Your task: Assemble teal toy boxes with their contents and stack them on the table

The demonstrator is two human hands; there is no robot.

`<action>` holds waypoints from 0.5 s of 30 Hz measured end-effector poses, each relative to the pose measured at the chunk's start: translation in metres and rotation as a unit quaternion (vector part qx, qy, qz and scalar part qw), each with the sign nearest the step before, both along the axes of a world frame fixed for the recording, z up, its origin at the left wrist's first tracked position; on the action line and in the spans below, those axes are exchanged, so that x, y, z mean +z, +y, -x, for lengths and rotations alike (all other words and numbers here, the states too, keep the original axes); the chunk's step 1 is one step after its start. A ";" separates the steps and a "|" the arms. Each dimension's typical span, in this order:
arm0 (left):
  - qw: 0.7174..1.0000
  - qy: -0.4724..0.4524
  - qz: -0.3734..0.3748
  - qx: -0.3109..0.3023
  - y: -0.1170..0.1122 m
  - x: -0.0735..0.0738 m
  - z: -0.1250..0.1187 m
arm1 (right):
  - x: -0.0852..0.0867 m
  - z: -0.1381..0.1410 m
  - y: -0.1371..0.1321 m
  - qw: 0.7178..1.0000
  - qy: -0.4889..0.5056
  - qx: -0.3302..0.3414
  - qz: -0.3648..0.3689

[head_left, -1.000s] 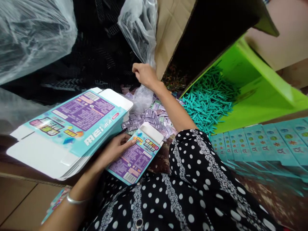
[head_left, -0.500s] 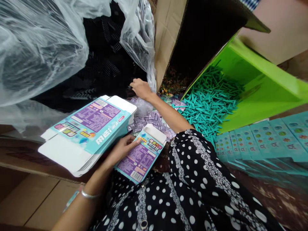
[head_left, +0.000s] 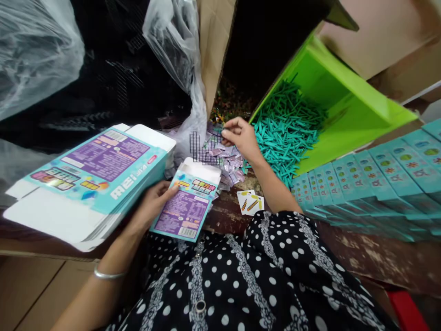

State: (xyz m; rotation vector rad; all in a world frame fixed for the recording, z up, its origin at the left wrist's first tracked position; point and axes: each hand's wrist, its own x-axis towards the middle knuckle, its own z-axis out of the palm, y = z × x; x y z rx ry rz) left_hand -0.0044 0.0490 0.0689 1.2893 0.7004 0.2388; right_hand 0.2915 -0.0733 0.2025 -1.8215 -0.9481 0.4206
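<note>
My left hand (head_left: 155, 202) grips a small teal and purple carton (head_left: 186, 207) by its left side, thumb on the printed face. The carton's white top end points away from me, with its flap up. In my right hand (head_left: 239, 138), thumb and fingers pinch a black plastic grid piece (head_left: 205, 149), held just above the carton's top end. Beneath it lies a heap of small purple sachets (head_left: 232, 168). To the left of my left hand rests a stack of flat, unfolded cartons (head_left: 99, 170).
A lime-green bin (head_left: 358, 110) full of teal plastic sticks (head_left: 289, 133) lies tipped at the right. Rows of filled-looking teal cartons (head_left: 365, 179) stand beside it. Plastic sheeting (head_left: 175, 41) drapes a box of black grid pieces (head_left: 120, 82). Two printed cards (head_left: 251, 202) lie on the table.
My right hand has come from the black grid box rightward and toward me, now with a grid piece. The view has shifted right, uncovering two cards. My left hand keeps the carton.
</note>
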 end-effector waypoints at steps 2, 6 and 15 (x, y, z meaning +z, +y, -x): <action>1.000 0.000 -0.001 0.002 0.000 -0.002 0.002 | -0.021 0.018 -0.020 0.997 0.074 0.002 0.017; 1.000 0.006 -0.018 -0.016 0.001 -0.005 0.006 | -0.050 0.059 -0.034 0.986 0.146 0.050 0.065; 1.000 0.007 -0.023 -0.007 0.003 -0.015 0.009 | -0.017 -0.028 0.023 0.973 -0.162 0.046 0.158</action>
